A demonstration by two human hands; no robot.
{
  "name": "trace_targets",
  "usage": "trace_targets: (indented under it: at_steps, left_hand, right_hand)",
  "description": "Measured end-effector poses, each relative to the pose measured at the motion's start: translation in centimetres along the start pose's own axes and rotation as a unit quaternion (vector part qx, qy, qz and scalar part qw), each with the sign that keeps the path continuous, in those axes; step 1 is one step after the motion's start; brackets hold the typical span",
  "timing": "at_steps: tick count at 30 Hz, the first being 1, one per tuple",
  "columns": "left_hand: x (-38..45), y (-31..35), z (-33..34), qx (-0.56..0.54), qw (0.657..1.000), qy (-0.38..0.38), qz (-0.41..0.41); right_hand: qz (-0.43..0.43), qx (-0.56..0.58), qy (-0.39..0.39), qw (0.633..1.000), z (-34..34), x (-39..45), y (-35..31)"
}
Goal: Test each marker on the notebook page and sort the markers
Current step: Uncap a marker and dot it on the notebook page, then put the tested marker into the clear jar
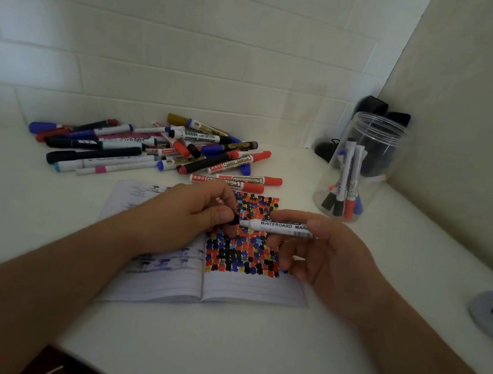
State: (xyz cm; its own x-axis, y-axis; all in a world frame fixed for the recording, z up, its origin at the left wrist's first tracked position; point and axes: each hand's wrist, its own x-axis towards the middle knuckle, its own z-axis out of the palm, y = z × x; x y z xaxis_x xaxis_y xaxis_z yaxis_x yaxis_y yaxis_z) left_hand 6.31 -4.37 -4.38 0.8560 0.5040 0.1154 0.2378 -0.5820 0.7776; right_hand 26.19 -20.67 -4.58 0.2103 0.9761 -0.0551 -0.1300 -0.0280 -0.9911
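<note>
Holding a white whiteboard marker (pixel 280 227) level above the open notebook (pixel 225 282), the right hand (pixel 324 255) keeps its grip narrow, the barrel pinched between thumb and fingers so that the black tip end is turned left toward the other hand. That end is met by the left hand (pixel 194 211), whose fingertips are closed on what looks like the black cap (pixel 234 219); whether the cap is being taken off or pushed on cannot be told. Both hands are kept just over the right-hand page, which is crowded with red, blue and black test dabs, probably so a mark can be made with little travel. A loose pile of markers (pixel 155 148) is left on the far left of the white table (pixel 246 361), likely the untested stock. At the far right, near the corner wall, a clear plastic jar (pixel 363 168) is stood upright with a few markers inside, apparently the sorted ones.
</note>
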Motion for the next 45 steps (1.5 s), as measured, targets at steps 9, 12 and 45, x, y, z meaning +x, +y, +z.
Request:
trace_targets:
  at_steps: [9, 12, 45]
  left_hand:
    - [0.0, -0.1, -0.1, -0.034, 0.999, -0.014, -0.004]
    - [0.1, -0.2, -0.2, -0.036, 0.999, -0.022, -0.015]
    - [0.4, -1.4, -0.2, 0.079, 0.995, 0.032, 0.051]
  right_hand:
    - [-0.047, -0.108, 0.094, 0.989, 0.9, -0.1, -0.1]
    - [-0.076, -0.127, 0.149, 0.978, 0.5, 0.1, -0.1]
    - [-0.321, -0.231, 0.464, 0.793, -5.9, 0.9, -16.0]
